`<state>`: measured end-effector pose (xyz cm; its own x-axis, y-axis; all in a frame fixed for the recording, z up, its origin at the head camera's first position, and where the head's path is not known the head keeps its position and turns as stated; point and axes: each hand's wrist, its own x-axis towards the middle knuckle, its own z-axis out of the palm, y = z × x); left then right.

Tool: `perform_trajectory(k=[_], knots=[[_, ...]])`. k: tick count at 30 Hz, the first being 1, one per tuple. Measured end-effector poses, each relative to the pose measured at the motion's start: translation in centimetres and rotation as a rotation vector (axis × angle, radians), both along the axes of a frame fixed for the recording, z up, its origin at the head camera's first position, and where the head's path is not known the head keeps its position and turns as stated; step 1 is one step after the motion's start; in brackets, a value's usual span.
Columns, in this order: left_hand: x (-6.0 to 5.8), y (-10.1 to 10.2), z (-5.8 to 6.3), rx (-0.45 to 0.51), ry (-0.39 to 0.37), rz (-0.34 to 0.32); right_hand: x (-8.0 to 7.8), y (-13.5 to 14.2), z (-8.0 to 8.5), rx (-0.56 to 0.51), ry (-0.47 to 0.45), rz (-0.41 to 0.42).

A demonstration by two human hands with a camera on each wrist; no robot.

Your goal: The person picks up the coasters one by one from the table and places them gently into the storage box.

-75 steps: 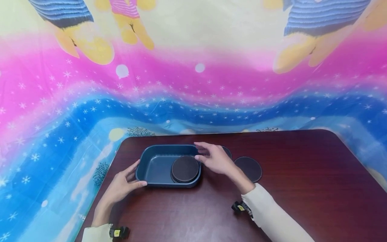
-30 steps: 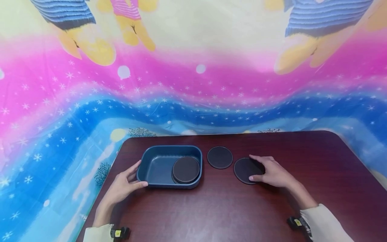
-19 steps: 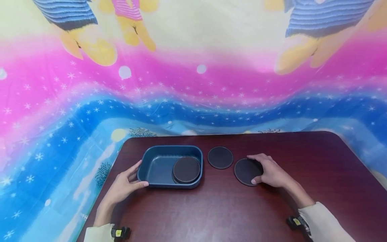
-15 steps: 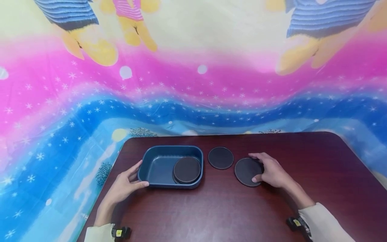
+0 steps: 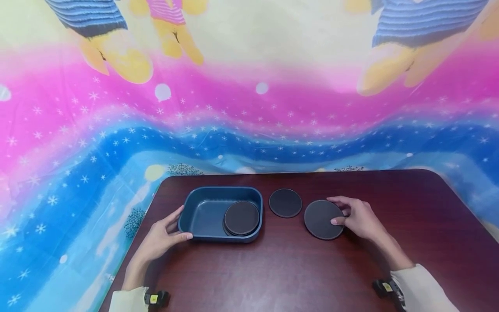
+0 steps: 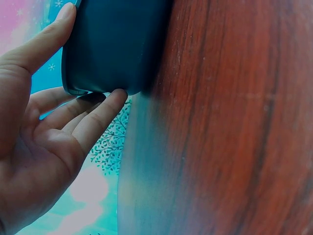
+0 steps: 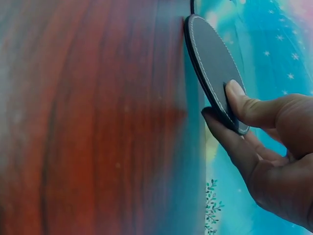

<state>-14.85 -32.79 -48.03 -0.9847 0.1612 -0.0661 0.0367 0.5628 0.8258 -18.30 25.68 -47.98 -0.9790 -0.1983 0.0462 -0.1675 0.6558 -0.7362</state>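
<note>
A dark blue box point(image 5: 196, 238) with rounded corners stands at the left. Its near left corner lies between the thumb and fingers of my left hand point(image 5: 157, 239), which holds it. In the right end of the box lies a small stack of round dark coasters point(image 5: 241, 218). My right hand point(image 5: 360, 219) pinches another coaster point(image 5: 322, 219) at its right edge, thumb on top and fingers beneath. The right wrist view shows this stitched coaster point(image 7: 212, 63) tilted, its held edge raised off the table. In the left wrist view, fingertips touch the box wall point(image 6: 112, 49).
One more coaster point(image 5: 285, 203) lies flat on the table, between the box and the held coaster. The brown wooden table point(image 5: 249, 277) ends a little behind them. A colourful printed cloth point(image 5: 249, 108) hangs behind its back edge.
My right hand has gone from the box's right end to the right-hand coaster and taken it by the edge, now tilting it up. The left hand stays at the box.
</note>
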Motion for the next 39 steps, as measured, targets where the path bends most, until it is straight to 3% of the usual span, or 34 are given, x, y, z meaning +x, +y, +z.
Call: perform_trajectory(k=[4, 13, 21, 39], knots=[[0.0, -0.1, -0.1, 0.002, 0.004, -0.001, 0.0, 0.3, 0.1, -0.067, -0.028, 0.017], [0.0, -0.1, -0.1, 0.017, -0.007, -0.003, 0.4, 1.1, -0.2, -0.291, -0.185, 0.007], [0.0, -0.1, -0.1, 0.018, -0.009, -0.004, 0.5, 1.6, -0.4, -0.294, -0.225, -0.022], [0.0, -0.1, -0.1, -0.001, 0.002, 0.000, 0.6, 2.2, 0.6, -0.484, -0.266, -0.087]])
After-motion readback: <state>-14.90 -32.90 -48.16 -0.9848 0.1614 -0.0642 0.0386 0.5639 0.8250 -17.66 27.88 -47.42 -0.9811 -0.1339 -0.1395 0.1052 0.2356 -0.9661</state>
